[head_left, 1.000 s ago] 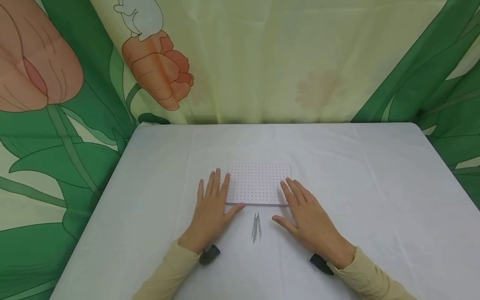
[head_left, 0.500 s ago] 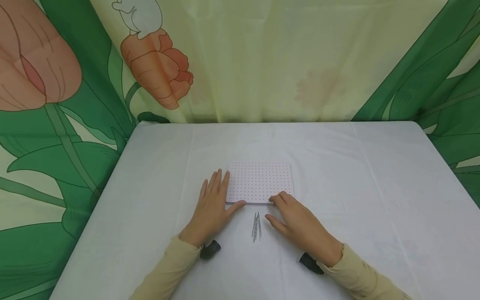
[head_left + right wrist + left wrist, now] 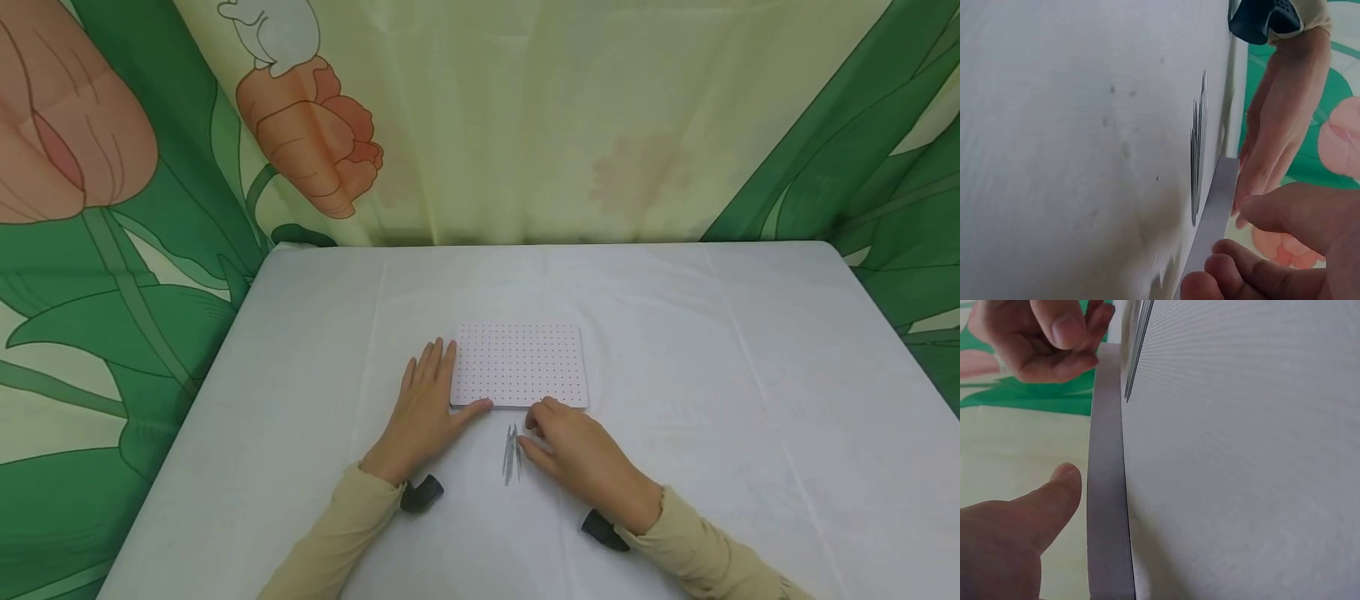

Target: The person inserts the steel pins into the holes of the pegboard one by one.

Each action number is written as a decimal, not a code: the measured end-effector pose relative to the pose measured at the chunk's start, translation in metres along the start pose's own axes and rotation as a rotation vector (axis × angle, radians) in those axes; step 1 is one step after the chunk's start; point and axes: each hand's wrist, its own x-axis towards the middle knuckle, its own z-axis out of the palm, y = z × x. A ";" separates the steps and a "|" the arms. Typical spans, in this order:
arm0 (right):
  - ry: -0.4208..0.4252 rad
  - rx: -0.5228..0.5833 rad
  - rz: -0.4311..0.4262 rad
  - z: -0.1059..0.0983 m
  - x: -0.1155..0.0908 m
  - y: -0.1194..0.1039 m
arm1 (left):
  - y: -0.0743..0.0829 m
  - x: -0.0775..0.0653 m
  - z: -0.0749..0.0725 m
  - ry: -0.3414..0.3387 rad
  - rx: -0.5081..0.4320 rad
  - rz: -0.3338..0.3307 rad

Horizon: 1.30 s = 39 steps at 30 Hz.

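A flat white board (image 3: 517,364) with a grid of small holes lies on the table. My left hand (image 3: 422,404) rests along its left side, fingers straight, with the thumb at the front edge. Several thin metal needles (image 3: 509,457) lie in a small bunch in front of the board. Just right of them is my right hand (image 3: 585,457), fingers loosely bent and thumb tip at the needles. In the right wrist view nothing shows between its thumb and fingers, and the needles (image 3: 1198,153) lie on the cloth beside the board's edge (image 3: 1213,215).
A white cloth (image 3: 712,375) covers the table. Behind it hangs a printed curtain (image 3: 510,125) with a carrot, a tulip and green leaves. A dark wrist camera (image 3: 422,494) sits under the left wrist, another (image 3: 604,530) under the right.
My right hand has moved left and toward me, from the board's right corner to the needles, and its fingers have bent. The left hand has stayed by the board.
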 end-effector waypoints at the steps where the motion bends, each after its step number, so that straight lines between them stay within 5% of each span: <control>1: -0.004 -0.002 -0.003 0.001 0.000 -0.001 | 0.000 0.000 0.000 -0.004 -0.007 -0.003; 16: -0.041 -0.049 0.018 0.011 0.002 -0.003 | -0.004 0.002 0.005 -0.049 -0.047 -0.045; 39: -0.030 -0.022 0.061 0.010 0.003 -0.004 | -0.008 0.003 0.015 -0.063 0.034 -0.052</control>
